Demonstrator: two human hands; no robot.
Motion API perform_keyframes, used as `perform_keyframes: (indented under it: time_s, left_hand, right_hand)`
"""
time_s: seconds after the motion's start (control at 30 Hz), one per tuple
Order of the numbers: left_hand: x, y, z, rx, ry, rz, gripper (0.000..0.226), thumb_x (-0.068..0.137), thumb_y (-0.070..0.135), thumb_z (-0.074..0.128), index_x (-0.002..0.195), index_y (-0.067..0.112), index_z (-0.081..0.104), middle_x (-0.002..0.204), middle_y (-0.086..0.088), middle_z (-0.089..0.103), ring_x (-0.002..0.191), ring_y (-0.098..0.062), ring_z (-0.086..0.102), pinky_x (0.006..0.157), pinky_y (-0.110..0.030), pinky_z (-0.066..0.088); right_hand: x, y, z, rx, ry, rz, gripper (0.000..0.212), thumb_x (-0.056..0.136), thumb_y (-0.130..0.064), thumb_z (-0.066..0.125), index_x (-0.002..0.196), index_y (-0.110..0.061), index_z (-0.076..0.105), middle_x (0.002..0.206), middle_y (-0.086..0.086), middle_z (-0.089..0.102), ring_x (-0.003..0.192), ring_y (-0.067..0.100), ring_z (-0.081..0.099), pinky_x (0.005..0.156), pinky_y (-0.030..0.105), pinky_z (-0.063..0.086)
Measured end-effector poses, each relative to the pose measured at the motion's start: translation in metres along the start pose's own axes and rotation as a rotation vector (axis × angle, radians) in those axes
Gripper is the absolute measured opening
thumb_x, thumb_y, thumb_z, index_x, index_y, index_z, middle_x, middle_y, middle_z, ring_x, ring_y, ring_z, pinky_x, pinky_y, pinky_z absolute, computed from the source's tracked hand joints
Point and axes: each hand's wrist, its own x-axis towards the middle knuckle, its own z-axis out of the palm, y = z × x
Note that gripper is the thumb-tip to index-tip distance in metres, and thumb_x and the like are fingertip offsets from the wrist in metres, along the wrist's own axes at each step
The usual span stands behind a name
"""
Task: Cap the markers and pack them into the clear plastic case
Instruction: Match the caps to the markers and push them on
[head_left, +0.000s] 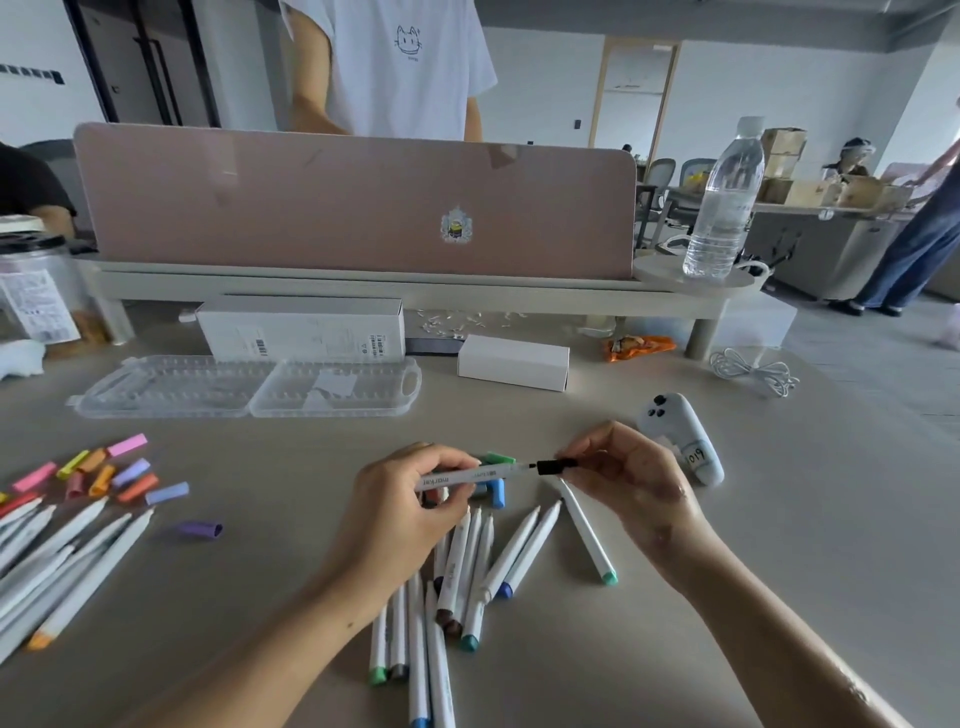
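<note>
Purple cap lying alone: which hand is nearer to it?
Left. The left hand, holding the marker, is right of the purple cap; the right hand, pinching a black cap, is farther right.

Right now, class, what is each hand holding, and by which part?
The left hand grips a white marker by its barrel; the right hand pinches the black cap at the marker's tip.

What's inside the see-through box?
Nothing packed yet. The open clear plastic case shows only empty ridged slots and a whitish patch; whether that lies inside or underneath, I cannot tell.
</note>
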Motion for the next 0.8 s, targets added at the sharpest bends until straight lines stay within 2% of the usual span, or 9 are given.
perform_keyframes:
  time_s: [0.1,0.23,0.3,0.4,0.47,0.6,0.8]
  left_hand:
    - [0.000,-0.001,0.001,-0.011,-0.015,0.009,0.025,0.080,0.007,0.077,0.093,0.029,0.075,0.083,0.015,0.069,0.065,-0.018,0.061,0.060,-0.032,0.054]
    - [-0.001,0.001,0.002,-0.013,-0.051,0.070,0.022,0.081,0.012,0.077,0.095,0.028,0.075,0.086,0.014,0.068,0.067,-0.017,0.060,0.061,-0.031,0.053]
    - [0.000,0.001,0.001,-0.004,-0.029,0.056,0.023,0.081,0.012,0.077,0.094,0.030,0.075,0.083,0.013,0.067,0.065,-0.018,0.059,0.059,-0.030,0.052]
    - [0.002,-0.003,0.000,0.008,0.005,0.026,0.026,0.080,0.007,0.078,0.092,0.030,0.074,0.083,0.016,0.068,0.064,-0.017,0.059,0.060,-0.029,0.052]
    - [0.003,-0.004,0.000,0.012,0.010,0.012,0.026,0.080,0.007,0.078,0.093,0.029,0.074,0.085,0.016,0.069,0.065,-0.017,0.060,0.062,-0.030,0.053]
    - [0.002,-0.003,0.000,0.012,0.001,0.015,0.025,0.080,0.007,0.077,0.094,0.027,0.075,0.085,0.015,0.069,0.068,-0.017,0.061,0.064,-0.033,0.054]
    - [0.001,-0.002,0.000,0.021,-0.010,0.030,0.025,0.080,0.006,0.077,0.095,0.026,0.075,0.083,0.014,0.069,0.068,-0.015,0.062,0.062,-0.029,0.054]
  right_hand:
    - [-0.001,0.001,0.005,0.001,-0.023,0.015,0.021,0.078,0.020,0.064,0.084,0.000,0.064,0.083,0.009,0.074,0.082,0.020,0.070,0.077,0.026,0.055]
    - [-0.003,0.004,0.013,0.003,-0.048,0.020,0.019,0.077,0.017,0.067,0.082,-0.001,0.065,0.085,0.013,0.074,0.080,0.023,0.069,0.077,0.033,0.055]
    - [-0.004,0.002,0.013,0.026,0.014,-0.007,0.018,0.076,0.017,0.067,0.081,0.000,0.065,0.085,0.013,0.073,0.079,0.022,0.068,0.076,0.031,0.055]
    - [-0.002,-0.004,0.006,0.064,0.128,-0.052,0.017,0.077,0.017,0.066,0.081,0.000,0.063,0.081,0.008,0.073,0.076,0.012,0.067,0.072,0.019,0.054]
    - [0.000,-0.004,0.003,0.076,0.134,-0.038,0.019,0.077,0.019,0.065,0.082,0.000,0.062,0.080,0.006,0.073,0.074,0.010,0.067,0.070,0.016,0.053]
    - [0.001,0.002,0.005,0.008,0.082,0.011,0.022,0.076,0.021,0.065,0.082,0.000,0.063,0.076,0.001,0.073,0.074,0.009,0.068,0.071,0.018,0.054]
    - [0.000,0.002,0.006,-0.009,0.040,0.005,0.022,0.077,0.020,0.065,0.082,-0.001,0.064,0.081,0.007,0.074,0.081,0.018,0.070,0.076,0.024,0.056]
